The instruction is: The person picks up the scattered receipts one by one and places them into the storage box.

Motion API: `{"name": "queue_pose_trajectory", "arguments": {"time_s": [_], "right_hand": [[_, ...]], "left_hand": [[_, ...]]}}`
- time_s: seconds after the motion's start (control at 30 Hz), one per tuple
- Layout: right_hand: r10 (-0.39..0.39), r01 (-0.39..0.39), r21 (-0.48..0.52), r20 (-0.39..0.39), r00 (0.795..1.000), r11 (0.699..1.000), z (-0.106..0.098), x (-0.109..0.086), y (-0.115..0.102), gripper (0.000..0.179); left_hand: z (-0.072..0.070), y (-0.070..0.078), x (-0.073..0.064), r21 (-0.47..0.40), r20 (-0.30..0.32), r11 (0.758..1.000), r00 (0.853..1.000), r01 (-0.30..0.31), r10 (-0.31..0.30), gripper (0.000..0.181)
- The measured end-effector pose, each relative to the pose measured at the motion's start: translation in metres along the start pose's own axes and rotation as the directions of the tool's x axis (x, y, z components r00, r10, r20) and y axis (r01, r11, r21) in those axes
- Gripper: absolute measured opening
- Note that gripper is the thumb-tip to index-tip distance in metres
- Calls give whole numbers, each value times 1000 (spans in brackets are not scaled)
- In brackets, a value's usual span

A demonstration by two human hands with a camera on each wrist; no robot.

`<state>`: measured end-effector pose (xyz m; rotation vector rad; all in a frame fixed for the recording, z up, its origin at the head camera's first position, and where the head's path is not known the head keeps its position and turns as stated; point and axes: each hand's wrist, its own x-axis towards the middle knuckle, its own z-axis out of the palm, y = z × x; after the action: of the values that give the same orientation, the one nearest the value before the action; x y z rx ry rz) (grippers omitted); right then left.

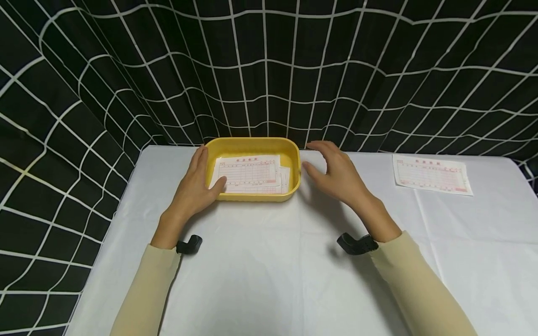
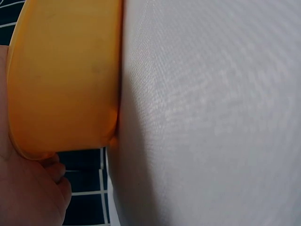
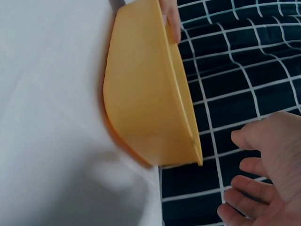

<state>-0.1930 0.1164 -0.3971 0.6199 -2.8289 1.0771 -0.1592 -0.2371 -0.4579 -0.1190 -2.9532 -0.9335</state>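
Note:
A yellow plastic tray with rounded corners stands at the back of the table. Inside it lie several white paper slips printed in red, loosely overlapping. My left hand holds the tray's left end, thumb over the near rim and fingers along the outer side. In the left wrist view, curled fingertips show beyond the end of the tray. Off the tray's right end is my right hand, thumb and fingers spread and holding nothing. A gap separates it from the tray wall in the right wrist view.
Another red-printed slip lies flat at the back right of the table. White cloth covers the table. A black curtain with white grid lines hangs close behind the tray and along the left side.

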Motion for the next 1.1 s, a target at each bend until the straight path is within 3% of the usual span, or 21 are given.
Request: {"name": "queue_pose_trajectory", "arguments": {"time_s": [0.53,1.1], "right_hand": [[-45,43,-53,-29,999,998,-19,-23,27,48],[11,-15,-54,-71,997,998,-47,-46,63,47]], "left_hand": [[0,-3,0,1,-15,1000,1000,-14,14,96],[0,-2,2,-9,-7,1000,1000,-19,19,96]]}}
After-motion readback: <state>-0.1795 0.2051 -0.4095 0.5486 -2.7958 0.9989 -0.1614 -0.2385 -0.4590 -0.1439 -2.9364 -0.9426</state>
